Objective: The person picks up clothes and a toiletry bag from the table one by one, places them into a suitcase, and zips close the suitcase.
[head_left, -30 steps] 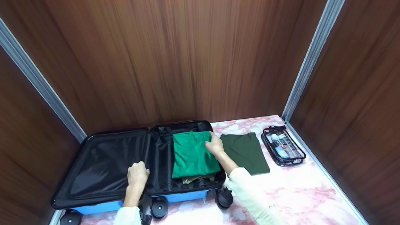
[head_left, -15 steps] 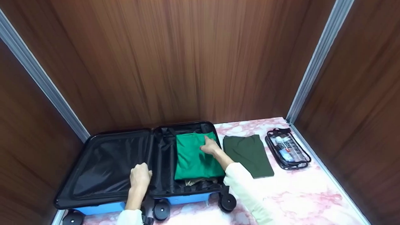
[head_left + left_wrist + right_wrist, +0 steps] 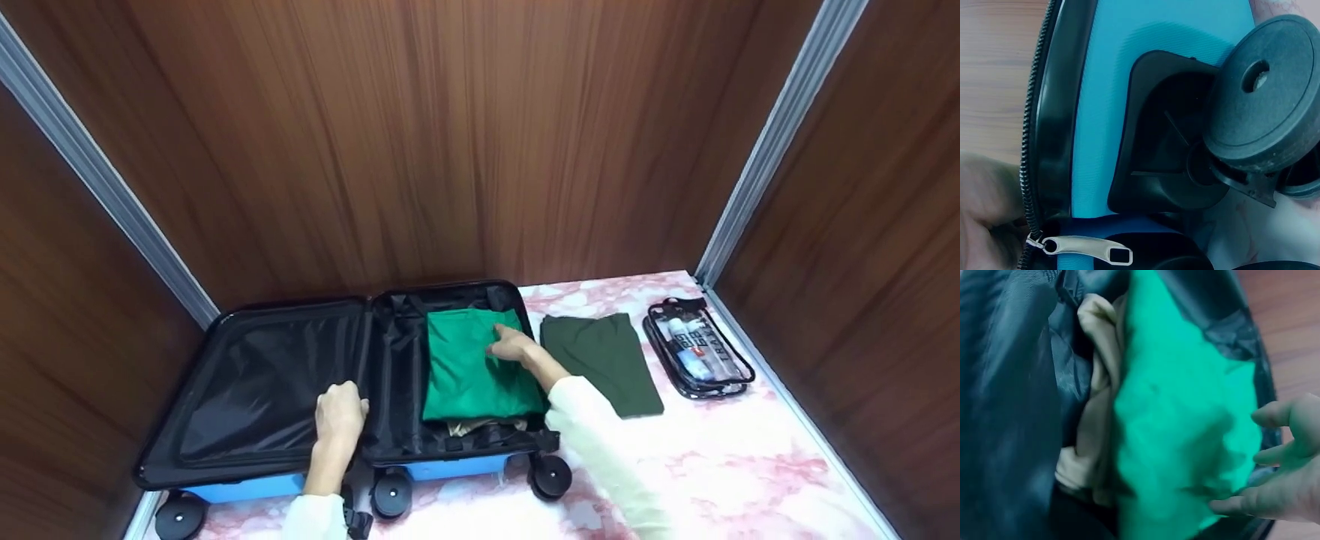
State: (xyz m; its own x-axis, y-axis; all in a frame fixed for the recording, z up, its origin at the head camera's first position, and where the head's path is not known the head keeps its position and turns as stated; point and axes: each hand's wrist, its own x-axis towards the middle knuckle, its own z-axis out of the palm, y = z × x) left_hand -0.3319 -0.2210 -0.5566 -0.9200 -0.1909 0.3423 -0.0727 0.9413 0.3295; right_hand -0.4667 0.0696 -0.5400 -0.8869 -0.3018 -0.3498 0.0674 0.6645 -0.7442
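A folded green garment (image 3: 459,375) lies in the right half of a spread-out blue suitcase (image 3: 259,397) with a black lining. Crumpled beige cloth (image 3: 1092,422) shows from beneath the garment's near edge. My right hand (image 3: 514,345) is over the far right part of the green garment, fingers extended and spread. In the right wrist view its fingertips are close over the cloth. My left hand (image 3: 341,412) is curled with knuckles up at the suitcase's left half, near the hinge side. The left wrist view shows it partly hidden behind the zipper edge, a metal zipper pull (image 3: 1089,247) in front.
A folded dark green garment (image 3: 600,364) lies on the pink-and-white marbled surface right of the suitcase. Farther right is a clear toiletry bag (image 3: 697,349) with bottles inside. Black wheels (image 3: 551,476) stick out at the suitcase's near side. Wood-grain walls (image 3: 450,150) enclose the surface.
My right hand has let go of the green garment's far right edge and moved left and nearer over its top. My left hand keeps its curled pose. The head view has shifted slightly.
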